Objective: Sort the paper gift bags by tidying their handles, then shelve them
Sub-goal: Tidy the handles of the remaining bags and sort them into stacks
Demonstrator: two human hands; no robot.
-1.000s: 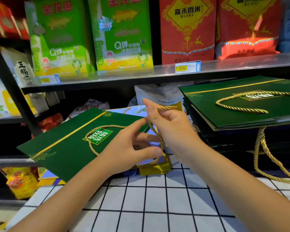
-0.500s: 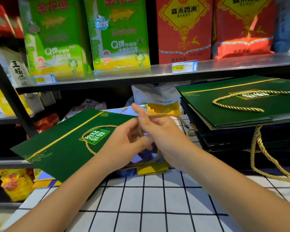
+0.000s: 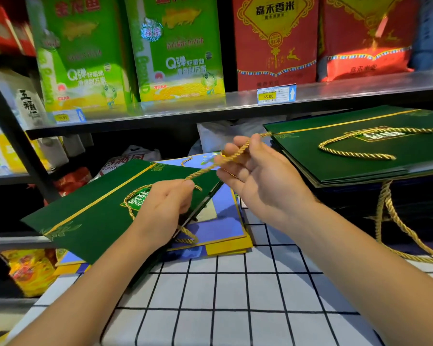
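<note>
**Gold cord pulled straight over a green gift bag**

Both hands pinch one gold cord handle point(image 3: 218, 164): the left hand point(image 3: 165, 208) at its low end, the right hand point(image 3: 255, 171) higher up. Under them a green gift bag point(image 3: 93, 211) lies tilted on blue bags point(image 3: 225, 221) atop the checked tabletop point(image 3: 235, 295). A stack of green bags point(image 3: 360, 156) sits right.

A shop: a metal shelf point(image 3: 235, 108) carries green rice boxes point(image 3: 178, 46), red rice bags point(image 3: 275, 41) and price tags point(image 3: 276, 94).
</note>
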